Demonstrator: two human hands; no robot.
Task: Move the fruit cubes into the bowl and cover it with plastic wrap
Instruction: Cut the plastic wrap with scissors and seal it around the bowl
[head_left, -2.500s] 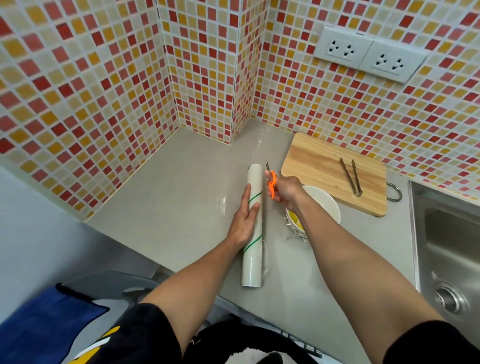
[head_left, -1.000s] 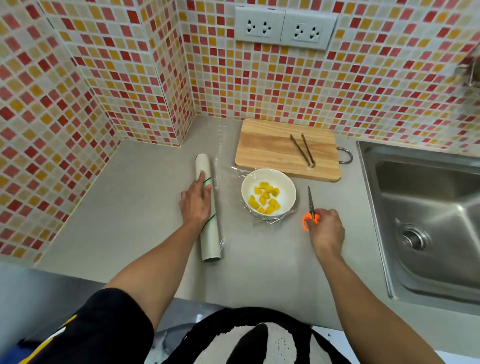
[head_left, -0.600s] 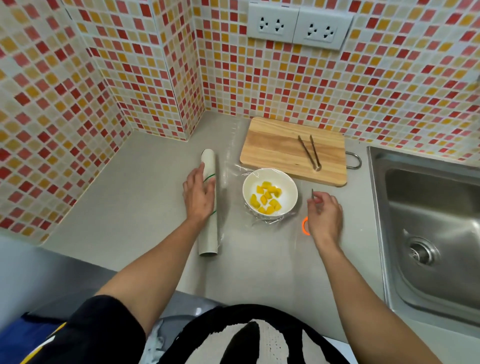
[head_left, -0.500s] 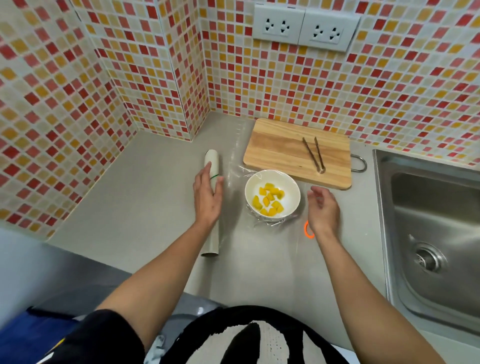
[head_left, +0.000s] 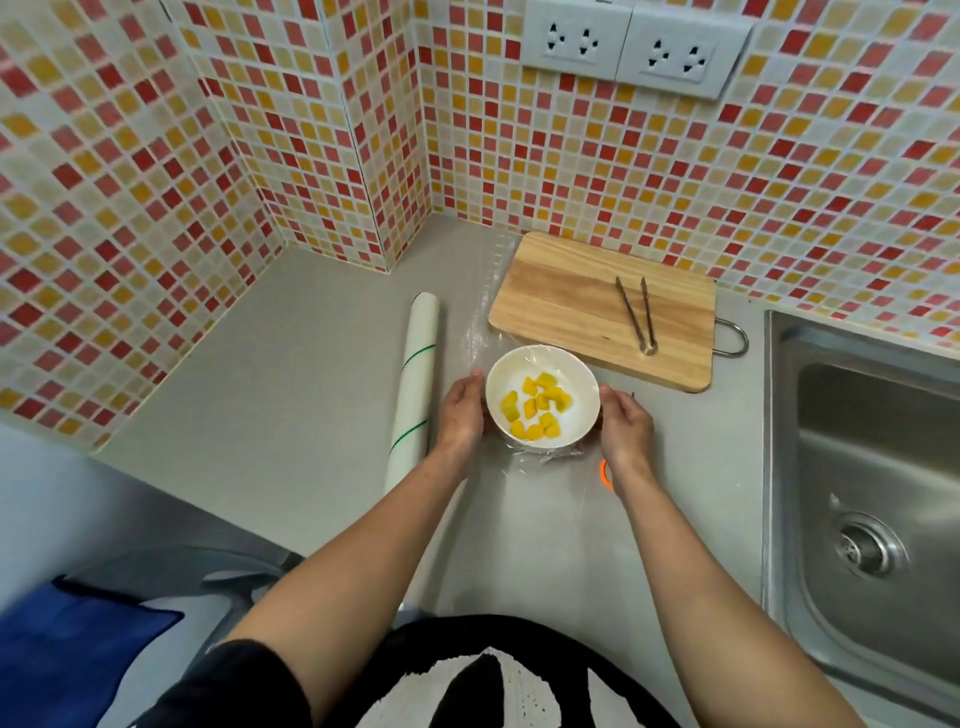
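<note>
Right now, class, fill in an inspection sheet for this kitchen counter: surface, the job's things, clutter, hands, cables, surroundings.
Surface: grey counter, loose film lying flat around the bowl.
Job's things: white bowl holds the yellow fruit cubes; plastic wrap stretched over it, edges bunched at the base; wrap roll lies left of it.
Clutter: tongs on the wooden cutting board; orange-handled scissors mostly hidden by the right wrist.
Hands: left hand and right hand cup the bowl's sides.
Cables: nothing seen.
Surroundings: mosaic tile wall, two sockets, steel sink at right.
</note>
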